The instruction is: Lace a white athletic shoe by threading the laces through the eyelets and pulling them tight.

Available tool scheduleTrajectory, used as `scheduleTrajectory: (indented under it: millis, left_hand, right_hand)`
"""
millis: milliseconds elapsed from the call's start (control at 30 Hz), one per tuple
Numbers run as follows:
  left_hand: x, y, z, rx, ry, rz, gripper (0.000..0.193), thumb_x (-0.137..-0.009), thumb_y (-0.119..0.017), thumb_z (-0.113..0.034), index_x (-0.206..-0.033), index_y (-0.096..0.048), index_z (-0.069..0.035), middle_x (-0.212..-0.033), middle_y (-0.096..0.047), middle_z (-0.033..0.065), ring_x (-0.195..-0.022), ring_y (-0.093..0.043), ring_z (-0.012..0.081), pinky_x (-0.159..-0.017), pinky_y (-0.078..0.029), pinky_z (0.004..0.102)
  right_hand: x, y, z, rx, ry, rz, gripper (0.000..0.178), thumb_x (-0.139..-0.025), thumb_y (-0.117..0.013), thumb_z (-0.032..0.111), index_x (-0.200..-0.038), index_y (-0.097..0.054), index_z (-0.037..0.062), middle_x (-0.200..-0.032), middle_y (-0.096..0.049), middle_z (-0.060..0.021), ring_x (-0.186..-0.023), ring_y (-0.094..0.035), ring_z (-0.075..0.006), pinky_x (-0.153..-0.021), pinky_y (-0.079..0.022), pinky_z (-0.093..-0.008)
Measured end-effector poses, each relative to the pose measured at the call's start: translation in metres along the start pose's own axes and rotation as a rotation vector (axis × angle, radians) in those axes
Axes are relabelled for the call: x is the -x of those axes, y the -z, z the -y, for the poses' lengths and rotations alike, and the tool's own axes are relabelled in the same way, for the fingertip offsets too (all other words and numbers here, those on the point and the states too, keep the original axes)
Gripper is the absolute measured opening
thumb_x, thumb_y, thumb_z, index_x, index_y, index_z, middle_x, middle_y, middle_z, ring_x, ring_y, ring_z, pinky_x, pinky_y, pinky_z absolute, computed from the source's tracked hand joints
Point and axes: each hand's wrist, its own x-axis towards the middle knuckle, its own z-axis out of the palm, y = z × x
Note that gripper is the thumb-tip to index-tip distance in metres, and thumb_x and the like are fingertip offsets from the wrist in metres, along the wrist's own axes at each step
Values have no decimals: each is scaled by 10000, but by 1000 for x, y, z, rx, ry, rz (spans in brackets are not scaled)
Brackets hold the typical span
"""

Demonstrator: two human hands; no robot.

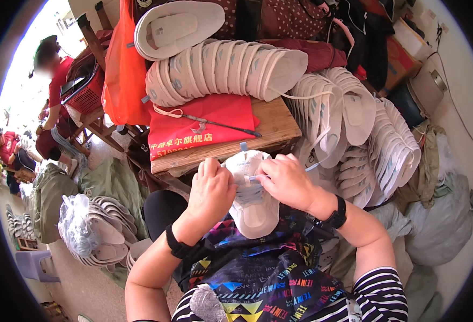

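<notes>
A white shoe upper [254, 219] with a pale blue tab lies over my lap against the front edge of a wooden bench. My left hand [210, 185] is closed at the upper's left edge, its fingers curled by the lace area. On the other side my right hand [287, 180] pinches a pale flat lace [255, 177] that crosses the front of the upper. Past my right hand, a white lace with a grey-blue tip [312, 166] hangs loose. What my left fingertips grip is partly hidden.
The wooden bench [276, 126] carries a red cloth bag [193, 142], a thin dark rod [223, 126] and a nested row of shoe uppers [209, 70]. More stacked uppers [354, 107] stand at the right. At left are a bagged pile [99, 231] and a seated co-worker [56, 102].
</notes>
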Motion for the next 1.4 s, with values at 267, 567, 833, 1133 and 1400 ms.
scheduleTrajectory:
  millis: [267,567,833,1133,1400]
  left_hand:
    - [4,3,-5,209,174,143,89,-879,-597,-62,-923,-537,-14,-816,-612,167,-815,-618,375,-690,-496,422]
    - [13,-5,22,435,380,213,159,-880,-661,-63,-970,-551,8,-787,-657,135,-692,-657,218,-653,-524,324]
    - [16,-2,16,768,684,360,165,-868,-686,-60,-917,-544,8,-731,-657,97,-586,-629,160,-554,-513,311]
    - [35,10,44,-130,-18,143,96,-859,-569,-104,-916,-645,-90,-747,-607,78,-708,-629,293,-621,-497,421]
    - [72,49,85,195,755,10,149,-955,-584,-119,-1041,-685,-50,-635,-656,94,-552,-652,164,-505,-489,314]
  right_hand:
    - [-1,-5,-8,-351,-240,116,218,-879,-643,239,-790,-611,43,-745,-651,-163,-681,-639,-372,-603,-488,-427]
    - [11,-2,-44,-610,-333,283,237,-890,-682,241,-810,-599,33,-692,-627,-100,-621,-589,-200,-605,-470,-355]
    - [10,-9,-38,-637,-281,260,254,-905,-693,252,-855,-597,22,-741,-626,-77,-689,-579,-146,-641,-476,-317]
    - [16,-4,-49,-860,-483,319,199,-946,-624,195,-858,-636,18,-686,-518,61,-644,-453,-42,-579,-406,-250]
    - [79,-12,-79,-145,-316,9,140,-887,-631,224,-876,-730,125,-850,-678,-86,-689,-628,-286,-648,-486,-374]
